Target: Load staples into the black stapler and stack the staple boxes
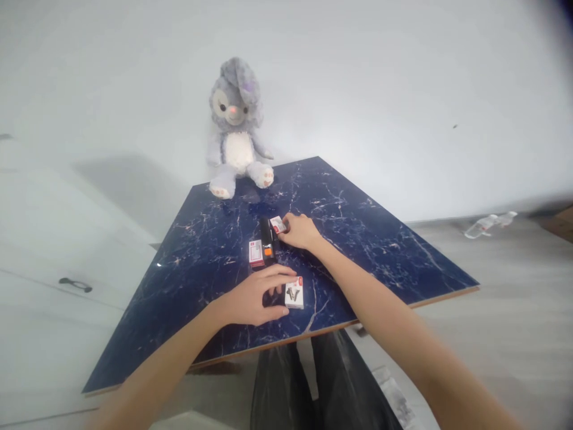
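My left hand lies low over the table with thumb and fingers apart. They straddle the left side of a small white box printed with a black clip-like picture; a firm hold on it is not visible. Further back, my right hand pinches the right end of another small white-and-red box. That box touches or overlaps a black item with an orange patch, whose kind I cannot make out. Just left of the black item is a third white-and-red box.
A grey plush toy sits at the back of the dark blue marble-patterned table, against a white wall. On the floor to the right lies a clear plastic object, near a brown box. A cabinet handle shows at left.
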Action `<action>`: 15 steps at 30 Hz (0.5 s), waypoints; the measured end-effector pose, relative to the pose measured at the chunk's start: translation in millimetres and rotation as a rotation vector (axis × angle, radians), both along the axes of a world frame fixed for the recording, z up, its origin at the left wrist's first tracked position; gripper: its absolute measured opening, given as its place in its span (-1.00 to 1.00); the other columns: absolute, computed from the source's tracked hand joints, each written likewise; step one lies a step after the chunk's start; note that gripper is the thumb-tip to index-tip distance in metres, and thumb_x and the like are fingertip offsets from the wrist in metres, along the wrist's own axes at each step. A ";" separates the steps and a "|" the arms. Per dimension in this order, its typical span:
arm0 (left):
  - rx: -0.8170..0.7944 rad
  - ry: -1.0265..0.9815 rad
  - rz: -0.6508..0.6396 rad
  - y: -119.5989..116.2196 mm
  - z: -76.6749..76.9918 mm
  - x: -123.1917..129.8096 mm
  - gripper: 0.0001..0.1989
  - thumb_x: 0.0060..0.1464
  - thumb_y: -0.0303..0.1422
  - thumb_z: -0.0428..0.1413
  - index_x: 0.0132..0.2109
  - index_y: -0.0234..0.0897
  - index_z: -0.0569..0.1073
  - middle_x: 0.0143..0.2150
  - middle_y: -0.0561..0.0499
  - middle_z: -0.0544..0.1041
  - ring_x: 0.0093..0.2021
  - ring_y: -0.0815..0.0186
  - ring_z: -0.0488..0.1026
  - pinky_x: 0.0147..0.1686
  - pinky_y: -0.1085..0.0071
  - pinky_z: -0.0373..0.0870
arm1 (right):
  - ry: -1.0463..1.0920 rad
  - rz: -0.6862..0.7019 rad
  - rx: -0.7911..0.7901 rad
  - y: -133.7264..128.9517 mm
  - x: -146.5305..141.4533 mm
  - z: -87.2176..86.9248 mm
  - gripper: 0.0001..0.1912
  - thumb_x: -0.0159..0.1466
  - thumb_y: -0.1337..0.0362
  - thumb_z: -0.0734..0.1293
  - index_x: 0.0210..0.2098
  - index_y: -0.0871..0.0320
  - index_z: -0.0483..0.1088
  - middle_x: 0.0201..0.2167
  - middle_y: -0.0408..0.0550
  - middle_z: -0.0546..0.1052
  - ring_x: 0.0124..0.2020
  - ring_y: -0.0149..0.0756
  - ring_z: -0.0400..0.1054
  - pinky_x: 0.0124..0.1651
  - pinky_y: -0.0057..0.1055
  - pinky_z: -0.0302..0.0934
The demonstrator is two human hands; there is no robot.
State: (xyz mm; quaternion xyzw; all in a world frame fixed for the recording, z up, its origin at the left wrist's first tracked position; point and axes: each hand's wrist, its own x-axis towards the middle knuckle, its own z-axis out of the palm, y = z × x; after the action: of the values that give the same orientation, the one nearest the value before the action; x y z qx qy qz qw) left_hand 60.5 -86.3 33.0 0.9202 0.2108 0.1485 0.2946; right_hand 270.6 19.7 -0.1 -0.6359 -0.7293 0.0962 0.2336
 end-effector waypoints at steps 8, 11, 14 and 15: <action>0.203 -0.344 0.266 19.0 -1.9 -15.4 -0.82 0.22 -0.38 0.11 -0.05 -0.21 0.53 -0.08 -0.08 0.57 -0.31 0.34 0.48 -0.22 0.33 0.46 | 0.048 0.148 0.076 12.6 -1.2 -12.6 -0.31 0.16 0.16 0.38 0.27 0.10 0.26 0.24 0.09 0.32 0.25 0.13 0.09 0.23 0.01 0.03; 0.277 -0.359 0.370 25.8 -1.4 -22.1 -0.87 0.22 -0.40 0.10 -0.16 -0.22 0.55 -0.19 -0.04 0.60 -0.23 0.29 0.52 -0.16 0.33 0.44 | 0.060 0.113 0.085 12.5 2.2 -12.1 -0.37 0.10 0.08 0.44 0.14 0.15 0.39 0.06 0.13 0.42 0.10 0.06 0.24 0.17 -0.09 0.13; 0.327 -0.348 0.456 31.3 -0.5 -28.2 -0.88 0.21 -0.41 0.10 -0.21 -0.21 0.56 -0.23 -0.01 0.60 -0.22 0.29 0.53 -0.18 0.35 0.42 | 0.046 0.105 0.094 11.7 6.3 -12.6 -0.35 0.07 0.02 0.49 0.08 0.19 0.42 0.00 0.17 0.43 0.04 0.02 0.29 0.15 -0.12 0.15; 0.330 -0.344 0.472 32.7 -0.6 -29.5 -0.88 0.21 -0.40 0.10 -0.21 -0.21 0.56 -0.23 0.00 0.60 -0.24 0.29 0.53 -0.19 0.36 0.41 | 0.038 0.131 0.097 11.7 7.1 -12.9 -0.36 0.07 0.02 0.49 0.07 0.19 0.43 0.00 0.17 0.43 0.04 0.01 0.29 0.17 -0.12 0.13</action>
State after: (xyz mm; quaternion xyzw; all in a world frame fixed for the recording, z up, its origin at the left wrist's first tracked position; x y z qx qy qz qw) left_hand 31.0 -53.6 32.4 0.8427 0.3384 0.3979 0.1304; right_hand 277.8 31.4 -13.0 -0.5729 -0.7684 0.0882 0.2712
